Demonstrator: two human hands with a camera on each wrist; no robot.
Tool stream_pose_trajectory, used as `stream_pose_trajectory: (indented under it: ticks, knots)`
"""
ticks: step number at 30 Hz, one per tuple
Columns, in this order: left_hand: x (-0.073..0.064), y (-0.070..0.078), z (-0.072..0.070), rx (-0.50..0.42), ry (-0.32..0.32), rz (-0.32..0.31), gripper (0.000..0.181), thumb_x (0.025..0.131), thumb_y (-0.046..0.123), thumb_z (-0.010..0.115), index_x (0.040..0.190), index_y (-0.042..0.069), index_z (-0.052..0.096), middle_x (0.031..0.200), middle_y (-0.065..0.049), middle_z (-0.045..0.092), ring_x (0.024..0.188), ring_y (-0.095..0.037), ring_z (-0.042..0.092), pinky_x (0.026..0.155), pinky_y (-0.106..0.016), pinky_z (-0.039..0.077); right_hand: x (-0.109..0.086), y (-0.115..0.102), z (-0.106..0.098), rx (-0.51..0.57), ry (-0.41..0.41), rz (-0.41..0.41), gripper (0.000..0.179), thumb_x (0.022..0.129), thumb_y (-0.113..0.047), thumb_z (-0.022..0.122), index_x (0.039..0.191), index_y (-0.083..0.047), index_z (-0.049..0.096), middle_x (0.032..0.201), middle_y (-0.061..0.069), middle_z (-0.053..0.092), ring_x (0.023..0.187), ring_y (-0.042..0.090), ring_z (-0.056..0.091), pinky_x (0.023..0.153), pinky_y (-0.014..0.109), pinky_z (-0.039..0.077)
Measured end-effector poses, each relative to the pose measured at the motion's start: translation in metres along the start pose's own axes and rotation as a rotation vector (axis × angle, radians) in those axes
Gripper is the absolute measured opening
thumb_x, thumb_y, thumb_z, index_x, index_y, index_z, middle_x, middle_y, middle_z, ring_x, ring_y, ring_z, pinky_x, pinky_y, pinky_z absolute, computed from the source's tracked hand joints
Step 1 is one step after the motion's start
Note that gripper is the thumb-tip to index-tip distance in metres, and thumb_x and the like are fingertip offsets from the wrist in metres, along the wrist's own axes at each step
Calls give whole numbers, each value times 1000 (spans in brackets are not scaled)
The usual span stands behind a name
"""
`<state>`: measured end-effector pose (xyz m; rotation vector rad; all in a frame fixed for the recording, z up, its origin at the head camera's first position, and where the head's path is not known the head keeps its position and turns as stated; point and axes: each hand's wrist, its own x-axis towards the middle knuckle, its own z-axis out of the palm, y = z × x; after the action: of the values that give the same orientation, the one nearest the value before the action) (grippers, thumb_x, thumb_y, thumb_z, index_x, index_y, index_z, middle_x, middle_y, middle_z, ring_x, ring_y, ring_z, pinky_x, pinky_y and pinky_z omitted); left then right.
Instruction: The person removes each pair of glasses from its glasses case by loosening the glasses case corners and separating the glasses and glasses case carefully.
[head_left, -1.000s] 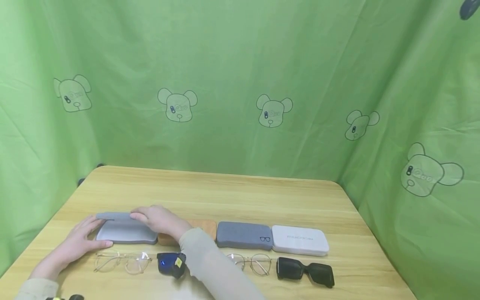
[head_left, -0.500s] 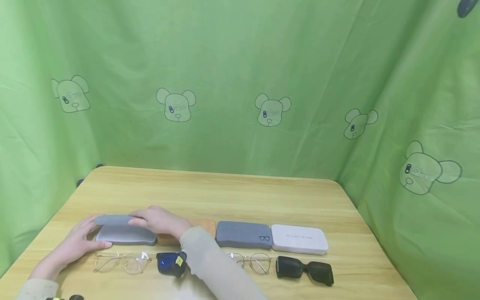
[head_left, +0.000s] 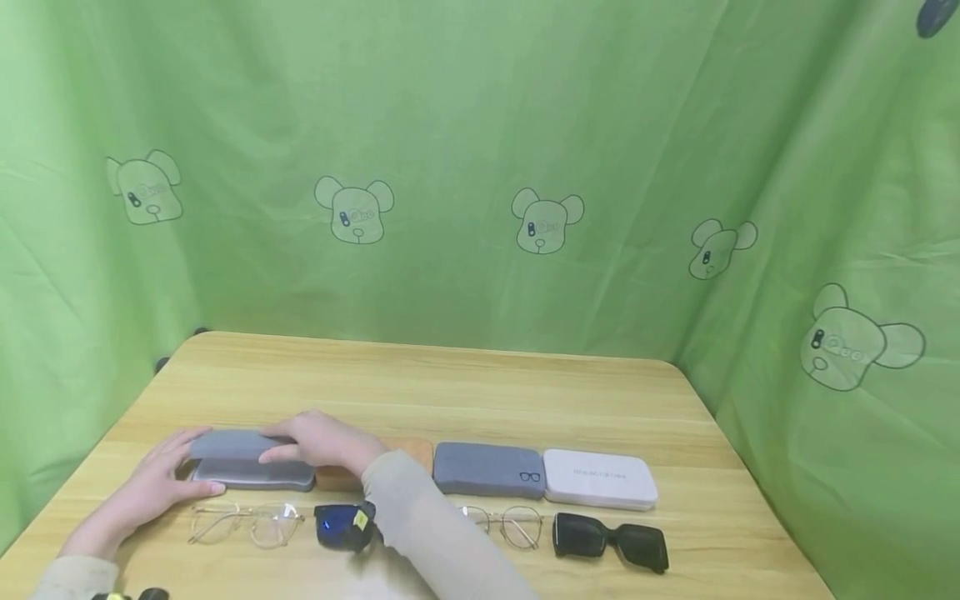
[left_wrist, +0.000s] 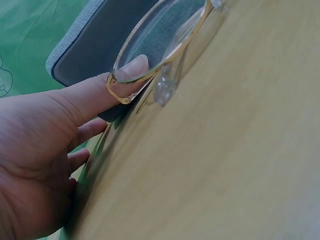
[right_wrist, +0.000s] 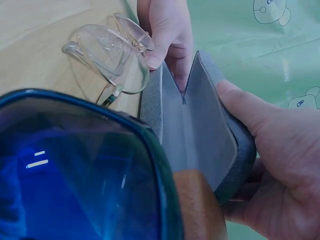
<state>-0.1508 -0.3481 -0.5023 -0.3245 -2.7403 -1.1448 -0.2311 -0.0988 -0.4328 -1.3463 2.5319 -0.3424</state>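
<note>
At the left end of the row on the table, a grey glasses case (head_left: 247,476) stands partly open. Its pale grey inside shows no glasses in the right wrist view. My left hand (head_left: 150,487) holds the case's left end, thumb at the front of the base and fingers round behind. My right hand (head_left: 322,437) grips the lid (head_left: 228,444) from above, its thumb on the lid's outer face (right_wrist: 240,130). Gold-framed clear glasses (head_left: 273,527) lie just in front of the case, beside my left thumb.
To the right, an orange case (head_left: 412,457), a dark grey case (head_left: 487,469) and a white case (head_left: 600,479) continue the row. Blue-lensed sunglasses (head_left: 341,527), round clear glasses (head_left: 520,527) and black sunglasses (head_left: 609,542) lie in front. A green curtain (head_left: 450,125) encloses the wooden table (head_left: 480,383).
My right hand has tipped the lid forward and down, so the case's opening is narrower. The left hand has stayed at the case's left end.
</note>
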Motion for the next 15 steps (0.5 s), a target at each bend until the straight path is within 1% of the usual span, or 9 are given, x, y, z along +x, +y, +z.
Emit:
stream_pose_trajectory:
  ticks: [3, 6, 9, 12, 15]
  knots:
    - [0, -2, 1, 2, 2, 6, 85, 71, 19, 83, 138, -11, 41, 139, -37, 38, 123, -59, 31, 94, -80, 19, 0, -1, 1, -34, 1, 3, 60, 92, -54, 55, 143, -25, 48, 142, -10, 55, 129, 4, 53, 111, 12, 36]
    - [0, -4, 1, 0, -2, 14, 80, 72, 18, 83, 135, -12, 44, 141, -37, 38, 125, -61, 29, 96, -81, 16, 0, -4, 3, -114, 6, 0, 62, 89, -56, 58, 143, -27, 49, 138, -10, 59, 124, 3, 57, 107, 11, 39]
    - [0, -5, 1, -5, -11, 5, 78, 73, 19, 82, 134, -12, 46, 143, -36, 35, 128, -63, 25, 98, -81, 13, 0, -8, 5, -178, 14, 8, 63, 88, -58, 58, 143, -29, 48, 135, -11, 62, 120, 2, 60, 105, 10, 41]
    - [0, -6, 0, -10, -16, 0, 79, 73, 20, 82, 135, -12, 45, 144, -37, 34, 128, -65, 24, 98, -82, 12, 0, -11, 7, -189, 23, 29, 63, 87, -58, 59, 143, -30, 48, 135, -13, 61, 121, 2, 59, 105, 10, 41]
    - [0, -6, 0, 0, -10, 7, 79, 73, 21, 83, 134, -12, 46, 143, -37, 36, 127, -64, 27, 97, -81, 15, -1, -14, 9, -200, 32, 45, 62, 86, -58, 60, 142, -32, 49, 135, -14, 61, 119, 0, 60, 104, 9, 41]
